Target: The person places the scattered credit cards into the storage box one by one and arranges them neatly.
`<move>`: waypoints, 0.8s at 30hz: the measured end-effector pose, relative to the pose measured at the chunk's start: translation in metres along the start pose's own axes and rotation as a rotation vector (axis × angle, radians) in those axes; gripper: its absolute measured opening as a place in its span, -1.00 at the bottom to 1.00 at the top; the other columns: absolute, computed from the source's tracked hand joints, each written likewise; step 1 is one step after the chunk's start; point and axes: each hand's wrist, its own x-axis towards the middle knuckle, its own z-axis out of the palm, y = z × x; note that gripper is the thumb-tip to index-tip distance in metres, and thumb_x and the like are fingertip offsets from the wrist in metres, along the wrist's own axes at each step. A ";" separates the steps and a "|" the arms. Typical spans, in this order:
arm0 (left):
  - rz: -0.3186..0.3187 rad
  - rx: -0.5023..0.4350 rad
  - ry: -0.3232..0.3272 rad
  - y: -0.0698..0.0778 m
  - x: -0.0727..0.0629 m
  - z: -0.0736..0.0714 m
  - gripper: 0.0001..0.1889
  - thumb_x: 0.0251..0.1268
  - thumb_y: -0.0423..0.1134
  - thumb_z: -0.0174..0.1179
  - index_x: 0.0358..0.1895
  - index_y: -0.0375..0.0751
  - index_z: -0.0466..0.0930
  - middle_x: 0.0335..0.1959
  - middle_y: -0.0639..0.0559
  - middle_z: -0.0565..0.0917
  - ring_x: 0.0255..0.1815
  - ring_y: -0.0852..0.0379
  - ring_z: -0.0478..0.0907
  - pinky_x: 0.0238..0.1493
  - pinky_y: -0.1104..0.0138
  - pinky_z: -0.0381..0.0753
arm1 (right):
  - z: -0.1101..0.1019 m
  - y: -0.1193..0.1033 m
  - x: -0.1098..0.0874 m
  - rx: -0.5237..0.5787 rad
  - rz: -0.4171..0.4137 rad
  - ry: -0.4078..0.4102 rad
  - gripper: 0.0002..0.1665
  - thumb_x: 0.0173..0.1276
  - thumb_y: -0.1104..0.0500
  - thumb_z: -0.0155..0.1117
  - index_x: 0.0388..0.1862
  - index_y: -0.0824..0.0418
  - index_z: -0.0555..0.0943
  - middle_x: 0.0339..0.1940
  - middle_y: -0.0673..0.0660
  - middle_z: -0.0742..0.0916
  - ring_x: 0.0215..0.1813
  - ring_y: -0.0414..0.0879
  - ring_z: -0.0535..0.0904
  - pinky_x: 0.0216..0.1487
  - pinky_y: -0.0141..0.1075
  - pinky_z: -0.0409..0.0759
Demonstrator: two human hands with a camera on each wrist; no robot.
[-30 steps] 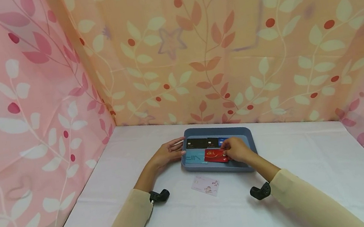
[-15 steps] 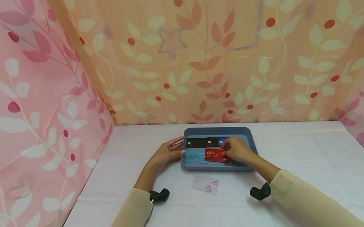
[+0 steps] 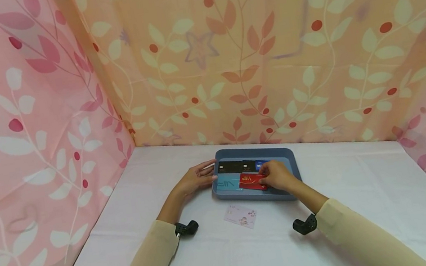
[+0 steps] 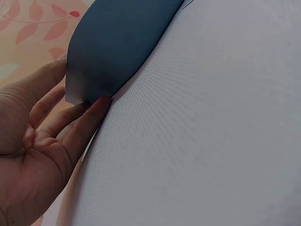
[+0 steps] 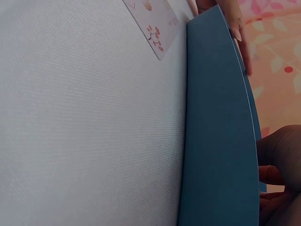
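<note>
My right hand (image 3: 277, 175) reaches over the near right side of a blue-grey tray (image 3: 290, 154), its fingers pinching the right end of a red VIP card (image 3: 248, 181). That card lies along the tray's near side, beside a light-blue VIP card (image 3: 226, 184). Behind them sit a black card (image 3: 229, 167), another black card (image 3: 248, 165) and a blue card (image 3: 260, 165), partly covered by the right hand. My left hand (image 3: 195, 182) rests with extended fingers against the tray's left end; the left wrist view shows its fingertips touching the outer wall (image 4: 117, 42).
A pale pink card (image 3: 241, 216) with a floral print lies on the white cloth (image 3: 214, 260) in front of the tray. Patterned curtains (image 3: 251, 55) stand behind the table and at both sides.
The red card has shifted very slightly and lies flatter, level with the light-blue card. The right fingers keep to its right end; the left hand and tray have hardly moved.
</note>
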 end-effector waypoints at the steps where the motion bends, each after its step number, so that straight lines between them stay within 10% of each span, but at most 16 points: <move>1: -0.001 0.001 0.004 0.000 0.000 0.000 -0.28 0.33 -0.39 0.35 0.54 -0.08 0.32 0.51 -0.12 0.36 0.52 0.00 0.31 0.23 0.19 0.58 | 0.000 0.000 0.000 0.004 -0.001 0.001 -0.72 0.22 0.26 0.53 -0.14 0.40 0.72 -0.41 0.13 0.70 -0.31 -0.02 0.53 -0.35 -0.27 0.48; 24: -0.013 -0.012 0.017 0.000 0.000 0.000 -0.28 0.31 -0.40 0.37 0.52 -0.05 0.35 0.51 -0.11 0.36 0.52 0.01 0.30 0.23 0.18 0.58 | -0.022 -0.017 -0.024 0.077 -0.050 0.063 -0.66 0.31 0.23 0.46 0.01 0.38 0.71 -0.20 0.20 0.74 -0.24 -0.01 0.63 -0.31 -0.24 0.63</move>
